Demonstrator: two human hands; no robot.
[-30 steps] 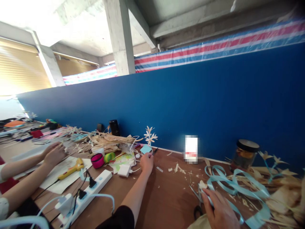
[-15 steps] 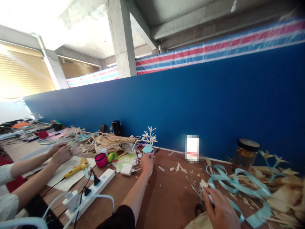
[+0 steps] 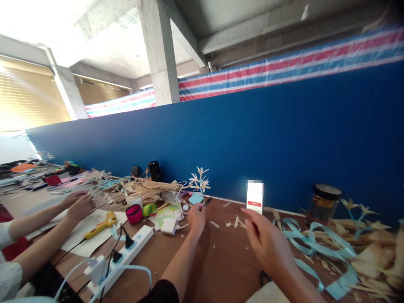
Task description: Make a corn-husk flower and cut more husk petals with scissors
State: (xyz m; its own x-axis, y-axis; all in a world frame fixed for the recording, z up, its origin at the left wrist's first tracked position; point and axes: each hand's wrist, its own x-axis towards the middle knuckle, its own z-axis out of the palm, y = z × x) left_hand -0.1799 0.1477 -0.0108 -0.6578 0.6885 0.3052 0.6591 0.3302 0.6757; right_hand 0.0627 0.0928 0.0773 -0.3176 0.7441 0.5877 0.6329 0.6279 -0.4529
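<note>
Left hand pinches flower by stem, likely keeping it upright. Right hand near phone, presumably propped for viewing; grip unclear.

remotely i have power strip near left, glue gun beyond it on paper; phone far, jar to its right.

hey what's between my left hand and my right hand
In the head view, a small strip and pale scraps lie between your left hand and right hand.
</note>
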